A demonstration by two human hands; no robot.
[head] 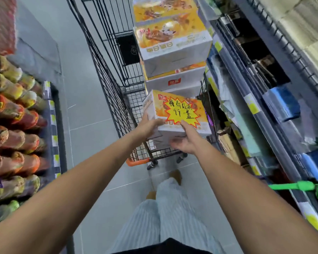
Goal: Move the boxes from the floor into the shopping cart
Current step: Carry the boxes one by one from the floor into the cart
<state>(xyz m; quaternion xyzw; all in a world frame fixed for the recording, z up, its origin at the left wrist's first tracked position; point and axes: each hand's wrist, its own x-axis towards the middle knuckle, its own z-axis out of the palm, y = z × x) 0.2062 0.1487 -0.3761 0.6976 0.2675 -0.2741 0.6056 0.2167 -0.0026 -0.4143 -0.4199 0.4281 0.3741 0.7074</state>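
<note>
I hold a white and yellow box (174, 114) with a yellow starburst price sticker over the near end of the black wire shopping cart (108, 85). My left hand (149, 125) grips its left side with the thumb on the top edge. My right hand (184, 142) supports its near right corner from below, thumb lying on the sticker. Beyond it, more boxes of the same kind (173, 43) are stacked high at the cart's far end.
Shelves with bagged goods (17, 116) line the left of the narrow aisle. A shelf rack (264, 107) with price tags runs along the right, close to the cart. The cart's orange handle (138, 161) and my legs are just below the box. Grey tiled floor lies left of the cart.
</note>
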